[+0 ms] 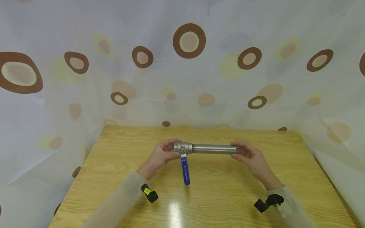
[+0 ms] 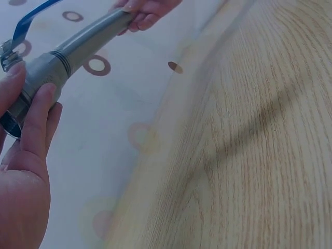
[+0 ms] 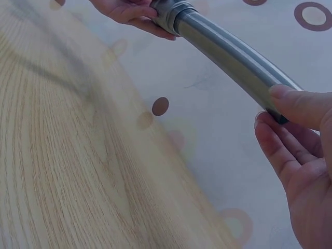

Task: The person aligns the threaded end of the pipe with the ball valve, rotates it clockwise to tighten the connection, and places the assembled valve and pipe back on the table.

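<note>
A metal ball valve [image 1: 183, 147] with a blue lever handle [image 1: 185, 171] is joined to a straight steel pipe [image 1: 212, 148]. The two are held level above the table, valve at the left, lever pointing toward the person. My left hand [image 1: 159, 157] grips the valve body between thumb and fingers. At the pipe's far right end, my right hand [image 1: 252, 158] pinches the tube with thumb and fingertips. Threads [image 2: 63, 61] show where the pipe [image 2: 98, 37] meets the valve in the left wrist view. The valve's outer end there is an open bore.
A wood-grain table [image 1: 114, 164] lies beneath the hands. Behind it and at both sides hangs a pale sheet [image 1: 159, 79] patterned with brown rings and dots. Small black cameras [image 1: 151, 194] are strapped at both wrists.
</note>
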A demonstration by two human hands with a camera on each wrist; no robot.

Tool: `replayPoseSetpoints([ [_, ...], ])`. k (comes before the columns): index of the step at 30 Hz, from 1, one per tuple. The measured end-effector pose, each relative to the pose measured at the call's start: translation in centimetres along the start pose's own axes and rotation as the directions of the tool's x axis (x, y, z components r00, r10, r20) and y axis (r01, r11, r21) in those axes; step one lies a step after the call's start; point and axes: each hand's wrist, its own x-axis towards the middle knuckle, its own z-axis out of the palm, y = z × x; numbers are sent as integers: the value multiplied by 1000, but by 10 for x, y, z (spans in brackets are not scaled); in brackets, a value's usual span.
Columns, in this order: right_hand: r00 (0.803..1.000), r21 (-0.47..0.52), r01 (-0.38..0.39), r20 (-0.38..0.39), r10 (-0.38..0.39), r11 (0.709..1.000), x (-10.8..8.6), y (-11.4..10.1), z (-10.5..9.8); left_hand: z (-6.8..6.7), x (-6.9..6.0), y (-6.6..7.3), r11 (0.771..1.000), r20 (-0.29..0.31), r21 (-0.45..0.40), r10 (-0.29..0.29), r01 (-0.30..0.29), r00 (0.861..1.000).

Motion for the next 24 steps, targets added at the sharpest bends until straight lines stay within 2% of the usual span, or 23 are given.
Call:
replayPoseSetpoints([
  [10, 1000, 16, 1, -13, -1, 1000, 2, 0, 2, 0, 0, 1, 1000, -18, -21, 0, 0, 1000],
  [18, 998, 78, 50, 22, -51, 996, 3, 1, 1, 0, 0, 1, 1000, -18, -17, -2, 1, 1000],
  [24, 999, -4, 31, -13, -31, 1000, 2, 0, 1, -1, 0, 1, 1000, -16, -20, 2, -2, 1000],
])
